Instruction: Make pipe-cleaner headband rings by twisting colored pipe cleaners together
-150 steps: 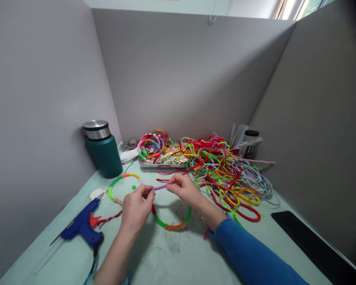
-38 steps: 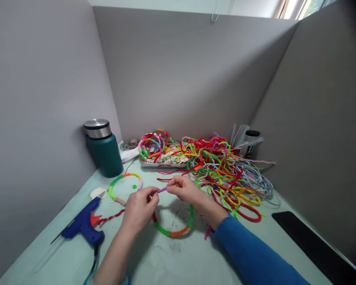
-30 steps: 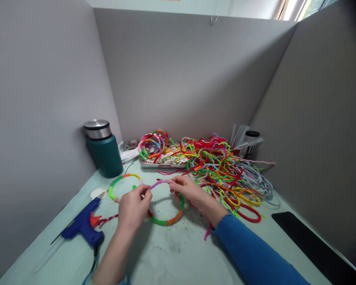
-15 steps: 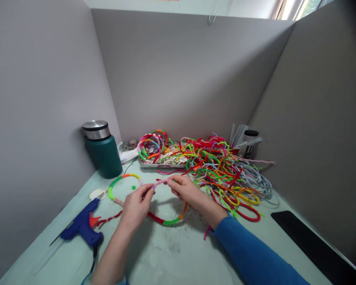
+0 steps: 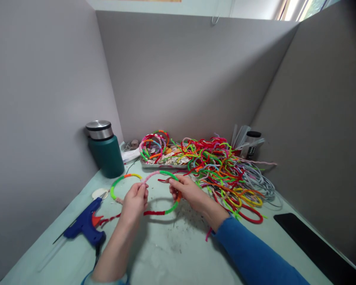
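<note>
I hold a multicoloured pipe-cleaner ring (image 5: 159,212) a little above the pale green table (image 5: 172,253), with pink, green, orange and red sections. My left hand (image 5: 134,202) pinches its left side, fingers closed. My right hand (image 5: 187,190) grips its right side, fingers curled round it, with a blue sleeve behind the wrist. A second ring (image 5: 122,183) in green, orange and yellow lies flat just beyond my left hand.
A blue glue gun (image 5: 84,225) lies at the left. A teal flask (image 5: 105,150) stands by the left wall. A metal tray (image 5: 163,161) with rings and shells, a big heap of pipe cleaners (image 5: 225,170), a dark cup (image 5: 250,144) and a black slab (image 5: 314,245) fill the back and right.
The ring has been turned in my hands: its pink and green part is now on top and the red part below. Both hands stayed in about the same place.
</note>
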Available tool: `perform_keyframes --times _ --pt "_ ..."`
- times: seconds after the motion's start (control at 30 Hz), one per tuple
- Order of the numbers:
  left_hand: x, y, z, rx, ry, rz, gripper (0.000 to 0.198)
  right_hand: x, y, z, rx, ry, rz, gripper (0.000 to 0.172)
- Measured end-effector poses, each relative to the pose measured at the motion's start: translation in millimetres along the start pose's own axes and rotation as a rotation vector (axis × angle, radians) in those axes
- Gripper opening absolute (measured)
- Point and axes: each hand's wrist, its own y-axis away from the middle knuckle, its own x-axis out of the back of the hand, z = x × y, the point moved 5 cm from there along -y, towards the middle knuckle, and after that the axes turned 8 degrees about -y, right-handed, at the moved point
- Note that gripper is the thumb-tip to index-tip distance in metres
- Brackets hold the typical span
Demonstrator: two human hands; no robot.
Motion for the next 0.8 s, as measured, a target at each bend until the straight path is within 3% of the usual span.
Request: perform_keyframes --times 0.1,0.23,0.33,0.53,0.6,0.8 --pt "0.0 1 -1 0.065 0.269 -0.018 0.018 1 0 1 0.003 -0.014 -0.005 0.031" --pt "1.1 1 0 0.122 0.425 -0.053 0.017 1 0 5 -0.061 -0.036 -0.021 0.029" --pt "0.9 1 -1 0.165 0.369 -0.079 0.020 7 -2 7 -0.084 -0.038 0.050 0.027" --pt "-7.1 5 -4 0.169 0.108 -0.202 0.031 22 -4 -3 0.054 -0.026 0.240 0.029" --pt "-9.3 6 -4 0.155 0.133 -0.218 0.033 22 -4 -4 0.056 -0.057 0.234 0.032" --pt "-2.9 2 -1 0.084 0.200 -0.105 0.030 6 -2 -1 0.018 -0.062 0.075 0.030"
